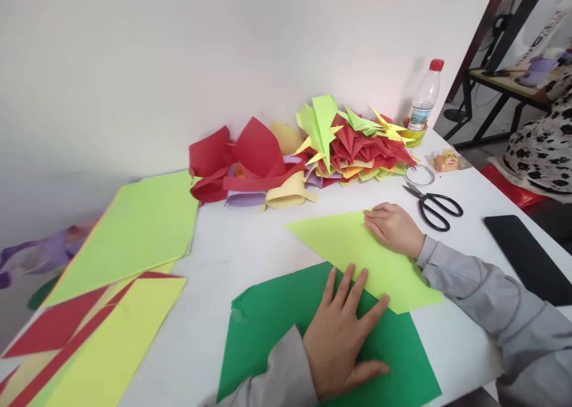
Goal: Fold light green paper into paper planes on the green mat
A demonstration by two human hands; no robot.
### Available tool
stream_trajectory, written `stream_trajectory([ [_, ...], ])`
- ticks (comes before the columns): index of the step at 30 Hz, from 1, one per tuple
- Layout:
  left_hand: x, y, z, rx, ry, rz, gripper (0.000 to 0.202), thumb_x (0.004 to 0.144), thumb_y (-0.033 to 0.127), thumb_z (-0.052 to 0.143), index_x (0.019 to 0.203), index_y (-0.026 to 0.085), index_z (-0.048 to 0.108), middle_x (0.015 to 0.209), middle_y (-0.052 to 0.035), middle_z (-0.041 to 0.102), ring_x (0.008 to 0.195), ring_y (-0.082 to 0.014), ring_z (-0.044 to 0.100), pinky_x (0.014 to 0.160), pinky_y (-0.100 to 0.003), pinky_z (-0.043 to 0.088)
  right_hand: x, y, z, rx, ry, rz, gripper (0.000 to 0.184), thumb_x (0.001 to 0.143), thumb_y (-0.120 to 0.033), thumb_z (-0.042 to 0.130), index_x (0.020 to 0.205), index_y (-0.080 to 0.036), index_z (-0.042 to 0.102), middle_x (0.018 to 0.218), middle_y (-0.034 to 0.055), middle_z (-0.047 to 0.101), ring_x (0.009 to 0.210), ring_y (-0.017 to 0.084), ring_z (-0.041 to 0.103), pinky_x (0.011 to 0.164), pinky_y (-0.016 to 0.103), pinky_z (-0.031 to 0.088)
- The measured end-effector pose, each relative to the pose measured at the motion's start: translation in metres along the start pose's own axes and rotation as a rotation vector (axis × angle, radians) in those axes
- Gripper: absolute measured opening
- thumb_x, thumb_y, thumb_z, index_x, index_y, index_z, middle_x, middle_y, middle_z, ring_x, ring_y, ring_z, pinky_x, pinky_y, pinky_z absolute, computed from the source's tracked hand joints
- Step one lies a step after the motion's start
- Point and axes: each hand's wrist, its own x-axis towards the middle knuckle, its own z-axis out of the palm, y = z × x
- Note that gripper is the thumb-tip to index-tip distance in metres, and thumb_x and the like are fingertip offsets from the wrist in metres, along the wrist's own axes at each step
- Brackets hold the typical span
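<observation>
My left hand (342,335) lies flat with fingers spread over a dark green paper sheet (263,329). Its fingertips rest on the slanted edge of a light yellow-green paper (353,240), which looks folded into a triangle-like shape and overlaps the green sheet. At the far edge of that paper, my right hand (395,231) has its fingers together and bent, pinching or pressing near the corner. Beyond the right hand lie black-handled scissors (433,207), blades slightly apart.
Red, yellow and purple paper pieces (257,162) and folded paper spikes (353,139) pile against the wall. A bottle (424,100), wire ring (420,174), snack packet (445,161) and black phone-like slab (527,255) are right. Paper sheets (134,228) lie left. A person (545,139) sits right.
</observation>
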Motion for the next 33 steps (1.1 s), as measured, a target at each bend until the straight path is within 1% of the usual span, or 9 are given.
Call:
stream_trajectory([
  [3, 0.001, -0.015, 0.001, 0.094, 0.026, -0.064, 0.094, 0.075, 0.078, 0.042, 0.147, 0.019, 0.031, 0.152, -0.0272, 0.026, 0.14, -0.0489, 0.015, 0.106, -0.069, 0.014, -0.001, 0.001, 0.001, -0.01, 0.008, -0.023, 0.028, 0.096, -0.028, 0.048, 0.1, -0.015, 0.073, 0.109, 0.0057, 0.073, 0.097, 0.025, 0.06, 0.08, 0.04, 0.045],
  [6, 0.007, -0.042, -0.003, 0.212, 0.031, -0.248, 0.081, 0.084, 0.068, 0.038, 0.142, 0.011, 0.04, 0.146, -0.0319, 0.035, 0.137, -0.047, 0.027, 0.106, -0.066, 0.021, -0.002, 0.002, 0.001, -0.02, -0.002, -0.044, 0.026, 0.093, -0.03, 0.053, 0.103, -0.015, 0.072, 0.111, 0.0068, 0.072, 0.098, 0.026, 0.06, 0.08, 0.041, 0.045],
  [8, 0.011, -0.063, -0.01, 0.275, 0.003, -0.391, 0.075, 0.089, 0.063, 0.032, 0.138, 0.007, 0.044, 0.143, -0.033, 0.039, 0.135, -0.0459, 0.033, 0.105, -0.065, 0.026, -0.003, 0.002, 0.001, -0.022, -0.005, -0.053, 0.027, 0.091, -0.031, 0.055, 0.104, -0.014, 0.071, 0.112, 0.008, 0.071, 0.099, 0.027, 0.059, 0.08, 0.041, 0.046],
  [12, 0.014, -0.1, -0.023, 0.351, -0.055, -0.615, 0.071, 0.092, 0.056, 0.033, 0.135, 0.003, 0.047, 0.143, -0.0314, 0.04, 0.136, -0.0416, 0.035, 0.107, -0.063, 0.026, -0.004, 0.003, 0.001, -0.016, -0.002, -0.061, 0.027, 0.09, -0.032, 0.056, 0.104, -0.014, 0.07, 0.112, 0.0088, 0.071, 0.1, 0.028, 0.059, 0.08, 0.042, 0.046],
  [16, 0.011, -0.111, -0.028, 0.389, -0.042, -0.75, 0.07, 0.091, 0.054, 0.035, 0.135, -0.001, 0.046, 0.142, -0.0329, 0.041, 0.135, -0.0437, 0.035, 0.107, -0.062, 0.026, -0.005, 0.003, 0.002, -0.018, 0.008, -0.064, 0.027, 0.09, -0.031, 0.056, 0.104, -0.014, 0.07, 0.112, 0.0092, 0.071, 0.1, 0.028, 0.059, 0.08, 0.042, 0.047],
  [20, 0.01, -0.108, -0.025, 0.405, 0.009, -0.805, 0.073, 0.089, 0.057, 0.038, 0.132, -0.002, 0.048, 0.14, -0.0322, 0.043, 0.133, -0.0451, 0.036, 0.107, -0.06, 0.026, -0.005, 0.004, 0.002, -0.018, 0.007, -0.075, 0.028, 0.091, -0.031, 0.055, 0.106, -0.013, 0.069, 0.114, 0.0092, 0.07, 0.101, 0.028, 0.059, 0.081, 0.043, 0.047],
  [25, 0.009, -0.107, -0.027, 0.36, 0.072, -0.752, 0.067, 0.09, 0.053, 0.038, 0.127, 0.0, 0.053, 0.138, -0.0282, 0.048, 0.131, -0.0427, 0.039, 0.107, -0.06, 0.028, -0.005, 0.003, 0.002, -0.018, 0.009, -0.077, 0.029, 0.091, -0.031, 0.055, 0.107, -0.013, 0.069, 0.114, 0.0103, 0.07, 0.103, 0.029, 0.058, 0.082, 0.044, 0.047],
  [29, 0.009, -0.108, -0.028, 0.317, 0.062, -0.711, 0.063, 0.09, 0.05, 0.037, 0.126, 0.0, 0.053, 0.136, -0.0269, 0.051, 0.129, -0.04, 0.042, 0.108, -0.06, 0.028, -0.005, 0.002, 0.002, -0.017, 0.017, -0.08, 0.028, 0.09, -0.031, 0.055, 0.106, -0.012, 0.069, 0.113, 0.011, 0.07, 0.103, 0.03, 0.057, 0.083, 0.044, 0.048],
  [33, 0.008, -0.11, -0.025, 0.32, 0.052, -0.693, 0.061, 0.091, 0.046, 0.036, 0.128, 0.0, 0.051, 0.139, -0.0282, 0.047, 0.131, -0.043, 0.039, 0.105, -0.063, 0.03, -0.005, 0.003, 0.003, -0.004, 0.033, -0.082, 0.025, 0.09, -0.03, 0.055, 0.101, -0.014, 0.07, 0.111, 0.0113, 0.07, 0.101, 0.028, 0.058, 0.083, 0.042, 0.048],
])
